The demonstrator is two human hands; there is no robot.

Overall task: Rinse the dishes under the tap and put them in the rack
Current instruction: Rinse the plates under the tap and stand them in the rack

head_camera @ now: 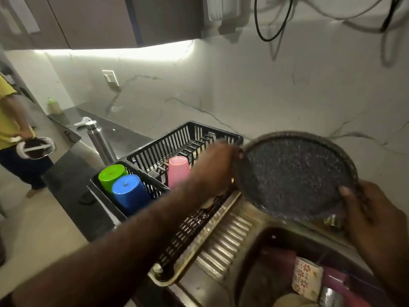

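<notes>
Both hands, left hand (218,165) and right hand (371,209), grip a speckled plate (294,173) above the steel drainboard (228,238), marble wall (243,96) behind.

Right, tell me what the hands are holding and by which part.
Both hold the dark speckled plate by its rim: the left hand grips the left edge, the right hand the lower right edge with the thumb on its face.

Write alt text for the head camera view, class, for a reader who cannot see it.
Both hands hold a dark speckled round plate above a steel sink, the left hand at its left rim and the right hand at its lower right edge. To its left stands a black dish rack holding upturned pink, green and blue cups.
</notes>
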